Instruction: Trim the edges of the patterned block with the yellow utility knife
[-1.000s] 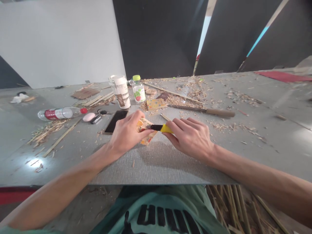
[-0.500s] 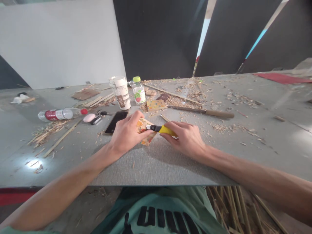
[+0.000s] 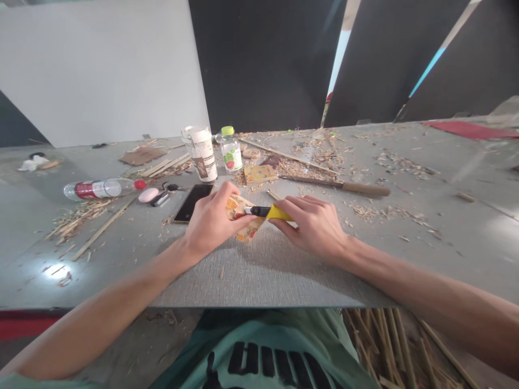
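Near the middle of the grey, fine-ribbed table's point(image 3: 194, 286) near edge, the left hand point(image 3: 211, 216) pinches a flat, thin-looking cream piece printed with orange and red figures point(image 3: 253, 232), probably to steady it against the blade. The right hand point(image 3: 312, 224) is closed around the yellow handle of a black-necked cutter point(image 3: 279, 213), whose pale metal tip lies over the piece beside the left thumb; whether it bites in, I cannot tell. Holding the cutter low and nearly flat likely suits shallow strokes. Toward the far edge, a straight, dark blade with a smooth, round wooden handle point(image 3: 365, 189) lies with its tip by a flat yellow patterned piece point(image 3: 259, 174), among curled, dry wood shavings point(image 3: 324, 156).
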A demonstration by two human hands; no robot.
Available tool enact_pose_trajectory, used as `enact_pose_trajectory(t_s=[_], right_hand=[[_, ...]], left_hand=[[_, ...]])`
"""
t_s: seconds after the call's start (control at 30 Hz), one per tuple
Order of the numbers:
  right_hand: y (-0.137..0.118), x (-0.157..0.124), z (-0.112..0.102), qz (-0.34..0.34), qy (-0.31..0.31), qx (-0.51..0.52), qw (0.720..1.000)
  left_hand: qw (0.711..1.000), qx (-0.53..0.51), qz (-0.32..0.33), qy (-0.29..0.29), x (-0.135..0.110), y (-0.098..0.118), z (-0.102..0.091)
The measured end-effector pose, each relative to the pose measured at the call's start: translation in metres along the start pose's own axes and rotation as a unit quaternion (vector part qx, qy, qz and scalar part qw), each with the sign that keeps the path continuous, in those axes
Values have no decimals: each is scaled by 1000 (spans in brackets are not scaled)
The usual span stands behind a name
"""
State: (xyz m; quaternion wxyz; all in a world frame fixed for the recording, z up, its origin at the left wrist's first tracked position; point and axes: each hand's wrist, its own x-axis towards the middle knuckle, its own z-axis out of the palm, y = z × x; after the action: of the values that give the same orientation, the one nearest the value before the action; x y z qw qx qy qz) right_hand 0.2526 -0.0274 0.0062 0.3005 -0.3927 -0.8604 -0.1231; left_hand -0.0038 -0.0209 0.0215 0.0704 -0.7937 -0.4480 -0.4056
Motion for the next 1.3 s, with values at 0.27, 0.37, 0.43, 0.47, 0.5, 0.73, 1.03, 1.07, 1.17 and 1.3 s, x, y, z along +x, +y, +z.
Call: enact_pose_trajectory(t_s=[0.27, 0.37, 0.43, 0.47, 0.5, 0.73, 1.03, 1.07, 1.17, 1.3], right_hand=[[1, 2, 12, 101, -50, 186, 976], [2, 3, 10, 103, -47, 197, 974], [2, 4, 8, 105, -39, 209, 971], [2, 5, 6, 107, -32, 213, 971], [2, 6, 4, 110, -26, 213, 970], [9, 7, -4, 106, -54, 168, 979], [7, 4, -3, 62, -98, 120, 986], [6, 4, -3, 57, -95, 119, 987], [6, 4, -5, 58, -82, 116, 988], [7, 5, -8, 81, -19, 104, 991]], left_hand=[[996, -74, -47, 3, 1, 0, 1], [993, -94, -72, -17, 0, -2, 4], [989, -113, -87, -40, -1, -3, 5], [987, -121, -93, -49, -1, -4, 6], [986, -128, -98, -54, -1, -4, 6], [984, -135, -107, -41, 1, -5, 6], [998, -32, -28, -41, 1, 5, -2], [998, -30, -23, -42, 1, 6, -2], [999, -29, -10, -42, 1, 7, -3], [999, -22, -7, -40, 0, 7, -3]])
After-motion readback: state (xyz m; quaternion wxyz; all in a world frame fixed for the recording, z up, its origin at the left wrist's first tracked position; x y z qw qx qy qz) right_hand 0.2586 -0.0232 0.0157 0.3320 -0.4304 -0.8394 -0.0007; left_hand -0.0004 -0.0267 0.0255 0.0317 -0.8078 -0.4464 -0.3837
